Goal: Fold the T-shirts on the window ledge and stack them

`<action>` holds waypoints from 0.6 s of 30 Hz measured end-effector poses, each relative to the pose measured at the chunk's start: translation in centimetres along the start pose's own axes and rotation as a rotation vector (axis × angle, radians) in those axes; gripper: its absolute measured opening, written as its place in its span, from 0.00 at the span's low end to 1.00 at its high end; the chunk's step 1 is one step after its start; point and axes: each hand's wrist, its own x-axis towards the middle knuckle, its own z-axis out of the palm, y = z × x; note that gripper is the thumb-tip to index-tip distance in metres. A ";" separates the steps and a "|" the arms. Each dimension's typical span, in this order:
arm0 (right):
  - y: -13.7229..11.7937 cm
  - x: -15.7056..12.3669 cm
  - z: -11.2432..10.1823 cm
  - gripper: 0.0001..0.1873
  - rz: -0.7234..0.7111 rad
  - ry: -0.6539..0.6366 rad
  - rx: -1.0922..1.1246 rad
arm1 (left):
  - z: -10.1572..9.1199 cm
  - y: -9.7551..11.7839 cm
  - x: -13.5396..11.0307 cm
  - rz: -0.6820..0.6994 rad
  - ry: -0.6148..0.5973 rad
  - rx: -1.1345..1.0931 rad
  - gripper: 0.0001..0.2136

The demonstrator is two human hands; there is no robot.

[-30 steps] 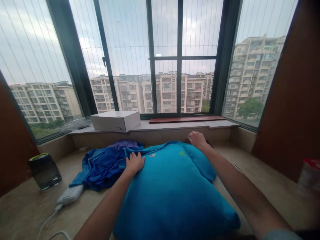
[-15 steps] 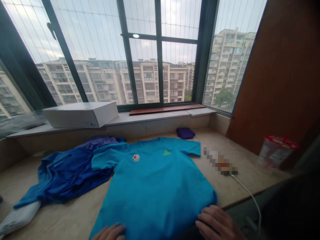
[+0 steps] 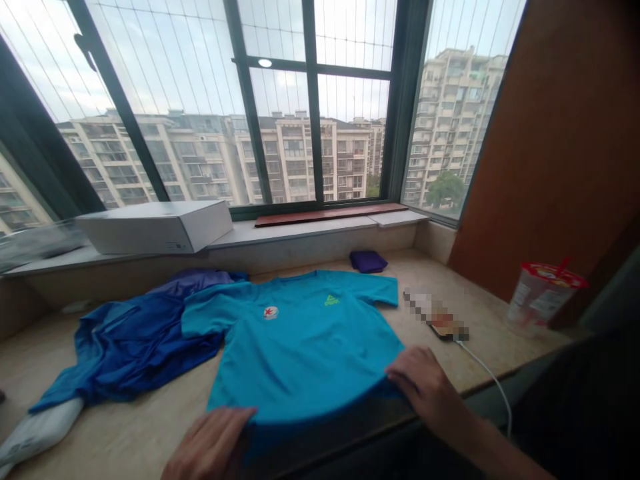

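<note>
A teal T-shirt (image 3: pixel 300 340) lies flat, front up, on the marble window sill (image 3: pixel 125 433), with a small red-and-white badge and a green logo on the chest. My left hand (image 3: pixel 210 443) is closed on the bottom hem at its left corner. My right hand (image 3: pixel 425 390) grips the hem at the right corner, fingers curled over the edge. The lower part of the shirt is lifted off the sill between my hands.
A dark blue garment (image 3: pixel 130 347) lies crumpled left of the shirt, over a purple one. A folded purple cloth (image 3: pixel 367 260), white box (image 3: pixel 155 227), phone with white cable (image 3: pixel 440 320), red-lidded cup (image 3: pixel 543 297) and white power bank (image 3: pixel 35 433) are around.
My hands left the shirt's shoulders and came back to its bottom hem. They now hold the hem and have drawn it up and forward, so the shirt looks shorter.
</note>
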 end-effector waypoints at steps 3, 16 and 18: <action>2.7 6.7 0.4 0.10 0.098 -0.068 -0.036 | -0.3 -0.2 7.1 -0.222 -0.030 0.174 0.16; 2.9 5.9 3.9 0.34 0.178 -0.684 0.014 | 4.6 -3.4 7.5 -0.444 -0.478 -0.102 0.24; 3.0 4.9 4.2 0.29 0.140 -0.660 -0.006 | 5.1 -3.5 7.5 -0.475 -0.477 -0.131 0.22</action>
